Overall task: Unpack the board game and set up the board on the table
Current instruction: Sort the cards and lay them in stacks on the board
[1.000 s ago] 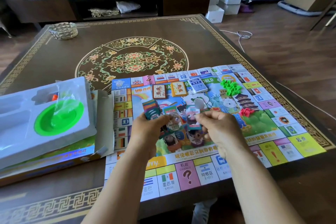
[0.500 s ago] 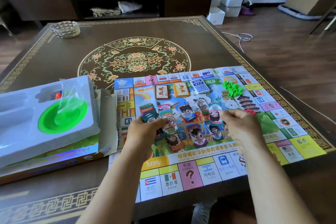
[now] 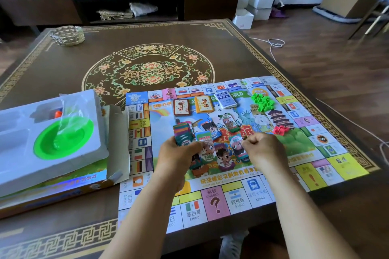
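— Left grip (image 3: 179,153) is curled round a stack of play money (image 3: 182,135); right grip (image 3: 263,149) is a fist, though whether it pinches a note I cannot tell.

— And the board?

— Game board (image 3: 231,195) lies flat on the surface (image 3: 105,59), notes fanned mid-board, box tray (image 3: 50,132) beside it.

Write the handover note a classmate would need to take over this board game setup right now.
Left hand: grip on a stack of play money.
Right hand: fingers curled above the dealt notes; whether it pinches one I cannot tell.
Board is open flat on the table. On it: three card decks, green houses, red pieces, money piles.
Tray sits on the box, left.
Left: finish sorting money; empty the tray.
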A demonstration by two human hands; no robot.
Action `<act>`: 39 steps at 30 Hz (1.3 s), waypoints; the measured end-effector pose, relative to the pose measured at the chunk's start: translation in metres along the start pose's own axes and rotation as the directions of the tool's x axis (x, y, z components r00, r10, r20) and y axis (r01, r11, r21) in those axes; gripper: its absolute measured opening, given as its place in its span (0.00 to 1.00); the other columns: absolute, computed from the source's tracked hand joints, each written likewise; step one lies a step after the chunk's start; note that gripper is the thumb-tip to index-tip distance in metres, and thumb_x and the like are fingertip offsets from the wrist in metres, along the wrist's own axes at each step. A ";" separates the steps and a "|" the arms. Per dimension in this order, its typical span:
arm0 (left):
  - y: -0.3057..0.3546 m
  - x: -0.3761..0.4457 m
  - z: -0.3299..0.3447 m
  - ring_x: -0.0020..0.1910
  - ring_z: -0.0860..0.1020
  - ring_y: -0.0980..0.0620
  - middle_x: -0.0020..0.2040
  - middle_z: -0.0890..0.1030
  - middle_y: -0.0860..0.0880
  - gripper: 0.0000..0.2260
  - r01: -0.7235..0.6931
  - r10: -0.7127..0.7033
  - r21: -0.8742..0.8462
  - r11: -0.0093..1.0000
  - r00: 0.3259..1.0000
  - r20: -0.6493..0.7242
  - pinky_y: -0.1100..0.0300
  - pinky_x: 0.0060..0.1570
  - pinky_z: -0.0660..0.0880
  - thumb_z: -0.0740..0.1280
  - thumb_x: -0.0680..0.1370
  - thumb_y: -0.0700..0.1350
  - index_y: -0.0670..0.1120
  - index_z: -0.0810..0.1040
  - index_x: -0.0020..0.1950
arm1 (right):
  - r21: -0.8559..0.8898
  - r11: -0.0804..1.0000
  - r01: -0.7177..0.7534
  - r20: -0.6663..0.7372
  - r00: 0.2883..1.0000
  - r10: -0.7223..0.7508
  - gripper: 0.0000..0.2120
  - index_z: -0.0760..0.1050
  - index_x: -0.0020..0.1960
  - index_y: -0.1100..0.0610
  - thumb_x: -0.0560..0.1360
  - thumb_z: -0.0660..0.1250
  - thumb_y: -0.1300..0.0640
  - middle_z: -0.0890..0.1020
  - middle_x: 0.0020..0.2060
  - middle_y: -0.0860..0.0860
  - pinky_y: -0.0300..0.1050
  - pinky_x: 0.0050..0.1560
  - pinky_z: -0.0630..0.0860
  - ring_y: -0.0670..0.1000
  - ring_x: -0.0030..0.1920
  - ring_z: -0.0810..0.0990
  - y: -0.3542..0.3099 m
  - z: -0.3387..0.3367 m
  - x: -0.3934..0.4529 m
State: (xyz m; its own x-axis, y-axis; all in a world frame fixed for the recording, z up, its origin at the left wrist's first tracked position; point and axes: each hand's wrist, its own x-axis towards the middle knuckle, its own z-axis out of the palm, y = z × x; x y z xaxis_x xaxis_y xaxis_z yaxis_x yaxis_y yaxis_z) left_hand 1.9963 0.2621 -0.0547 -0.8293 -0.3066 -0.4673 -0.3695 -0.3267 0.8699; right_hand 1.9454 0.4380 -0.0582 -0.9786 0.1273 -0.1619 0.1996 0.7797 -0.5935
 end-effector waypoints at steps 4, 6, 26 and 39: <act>-0.001 0.000 0.004 0.43 0.83 0.40 0.44 0.84 0.39 0.06 -0.002 0.002 -0.008 1.000 1.000 0.009 0.44 0.46 0.81 0.72 0.72 0.35 0.40 0.78 0.47 | -0.129 0.991 0.030 -0.066 0.997 -0.039 0.06 0.75 0.38 0.51 0.74 0.67 0.52 0.82 0.39 0.48 0.43 0.38 0.74 0.53 0.41 0.80 -0.005 0.001 -0.002; -0.002 -0.001 0.007 0.39 0.84 0.42 0.43 0.84 0.40 0.07 0.000 0.000 0.000 1.000 1.000 0.016 0.49 0.40 0.81 0.72 0.72 0.36 0.40 0.78 0.48 | 0.018 0.996 0.089 -0.064 0.994 -0.088 0.08 0.75 0.37 0.50 0.73 0.68 0.49 0.81 0.37 0.48 0.43 0.38 0.75 0.51 0.39 0.79 -0.012 -0.003 -0.008; 0.007 0.006 0.029 0.34 0.81 0.44 0.43 0.83 0.40 0.05 -0.049 0.048 -0.015 0.999 0.996 -0.069 0.48 0.32 0.79 0.71 0.73 0.38 0.44 0.78 0.46 | 0.419 0.904 -0.083 0.054 0.996 0.067 0.10 0.80 0.53 0.59 0.74 0.70 0.55 0.81 0.38 0.49 0.41 0.39 0.75 0.46 0.34 0.75 -0.038 -0.005 0.010; 0.004 0.013 0.021 0.35 0.80 0.44 0.43 0.84 0.42 0.06 -0.063 0.066 0.037 0.997 0.993 -0.099 0.65 0.22 0.68 0.72 0.72 0.40 0.48 0.78 0.45 | -0.149 0.989 -0.012 -0.128 0.992 -0.007 0.09 0.77 0.44 0.55 0.73 0.69 0.49 0.83 0.45 0.53 0.44 0.41 0.73 0.56 0.46 0.79 -0.044 0.015 0.061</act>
State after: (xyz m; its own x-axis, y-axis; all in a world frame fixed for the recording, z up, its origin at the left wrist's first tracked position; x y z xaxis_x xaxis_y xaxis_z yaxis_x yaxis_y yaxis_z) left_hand 1.9751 0.2753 -0.0540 -0.8064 -0.4143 -0.4219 -0.3318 -0.2735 0.9028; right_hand 1.8779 0.4022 -0.0538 -0.9785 0.1986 -0.0555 0.2013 0.8610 -0.4670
